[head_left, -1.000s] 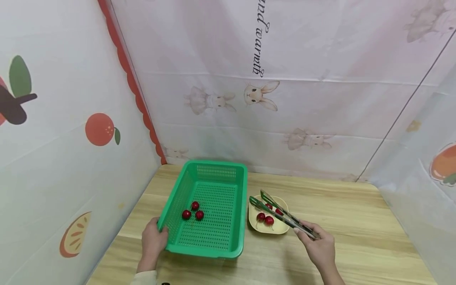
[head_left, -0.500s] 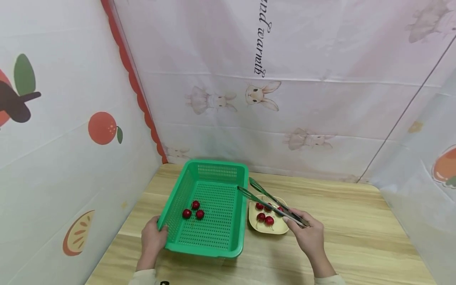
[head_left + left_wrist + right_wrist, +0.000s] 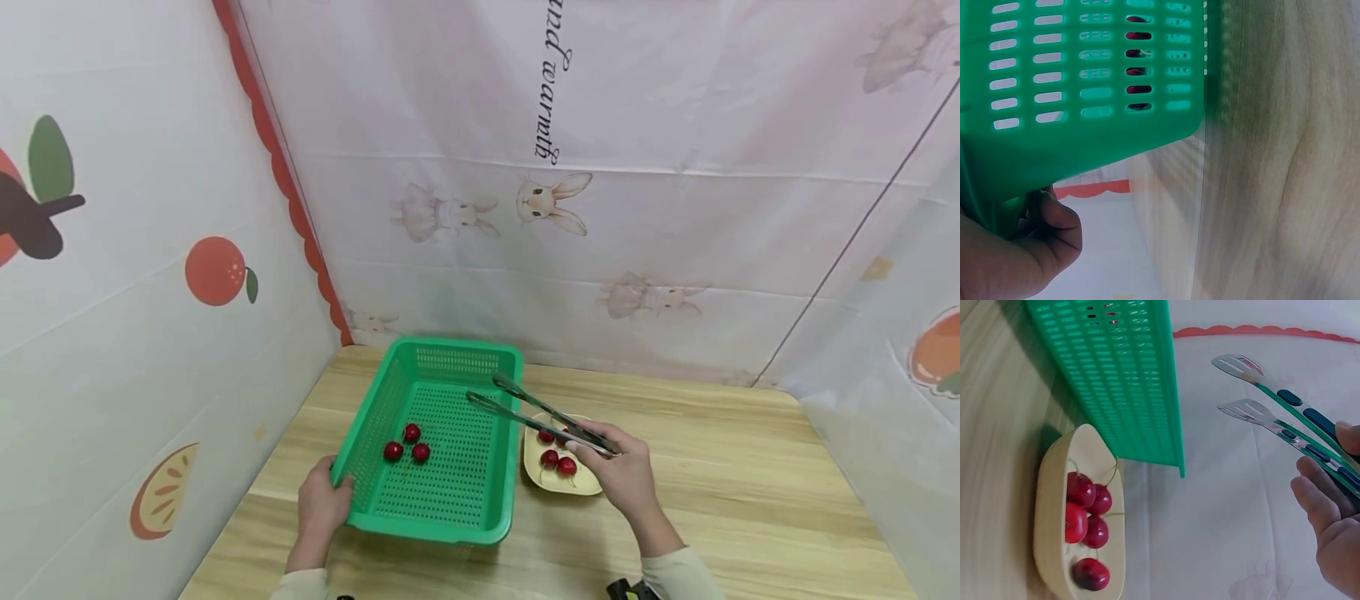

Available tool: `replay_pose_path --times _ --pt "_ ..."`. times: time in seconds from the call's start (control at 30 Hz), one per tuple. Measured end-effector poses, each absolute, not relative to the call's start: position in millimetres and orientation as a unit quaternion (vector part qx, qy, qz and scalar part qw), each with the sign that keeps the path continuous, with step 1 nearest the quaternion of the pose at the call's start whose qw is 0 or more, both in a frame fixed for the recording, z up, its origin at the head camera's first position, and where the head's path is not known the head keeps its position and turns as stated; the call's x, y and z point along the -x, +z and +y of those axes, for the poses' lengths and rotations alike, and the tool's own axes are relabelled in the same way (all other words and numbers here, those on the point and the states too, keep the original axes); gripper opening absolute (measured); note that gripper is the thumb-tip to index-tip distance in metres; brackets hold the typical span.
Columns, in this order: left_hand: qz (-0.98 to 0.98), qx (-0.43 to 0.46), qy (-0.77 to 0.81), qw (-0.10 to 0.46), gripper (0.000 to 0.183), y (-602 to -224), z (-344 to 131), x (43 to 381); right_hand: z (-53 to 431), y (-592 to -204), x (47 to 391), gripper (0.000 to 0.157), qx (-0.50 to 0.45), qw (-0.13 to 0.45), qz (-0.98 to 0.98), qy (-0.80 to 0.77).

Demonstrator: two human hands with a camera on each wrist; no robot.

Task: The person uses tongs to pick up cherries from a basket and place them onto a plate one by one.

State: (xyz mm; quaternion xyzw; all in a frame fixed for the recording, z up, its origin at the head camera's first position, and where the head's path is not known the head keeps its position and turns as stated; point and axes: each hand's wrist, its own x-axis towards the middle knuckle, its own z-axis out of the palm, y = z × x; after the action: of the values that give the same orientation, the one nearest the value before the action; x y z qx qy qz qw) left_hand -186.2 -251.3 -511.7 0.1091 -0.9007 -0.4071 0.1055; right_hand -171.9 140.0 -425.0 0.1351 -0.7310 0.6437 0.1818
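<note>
Right hand (image 3: 626, 477) grips tongs (image 3: 1289, 397), left hand (image 3: 324, 502) basket (image 3: 435, 528); right-wrist view: five cherries (image 3: 1096, 532) in dish (image 3: 1050, 515); head: four.

Spread tongs (image 3: 1290, 397), cherries (image 3: 1095, 532) in bowl (image 3: 1050, 515), basket (image 3: 1138, 409)

In the head view, a wood-grain counter (image 3: 757, 475) lies at 6 o'clock, a pale backdrop (image 3: 720, 221) with rabbit prints (image 3: 536, 202) and sideways black lettering (image 3: 546, 100) stands at 12 o'clock, a red scalloped border (image 3: 279, 167) descends at 10 o'clock, and fruit prints (image 3: 215, 271) mark the side panels (image 3: 112, 358) at 9 and 3 o'clock.
</note>
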Motion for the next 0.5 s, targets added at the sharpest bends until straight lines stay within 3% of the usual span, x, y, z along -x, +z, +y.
replay_pose_path --times 0.5 --pt "-0.899 -0.109 -0.409 0.114 0.037 -516.7 -250.6 188.2 109.0 -417.6 199.0 0.026 -0.196 0.144 -0.739 0.628"
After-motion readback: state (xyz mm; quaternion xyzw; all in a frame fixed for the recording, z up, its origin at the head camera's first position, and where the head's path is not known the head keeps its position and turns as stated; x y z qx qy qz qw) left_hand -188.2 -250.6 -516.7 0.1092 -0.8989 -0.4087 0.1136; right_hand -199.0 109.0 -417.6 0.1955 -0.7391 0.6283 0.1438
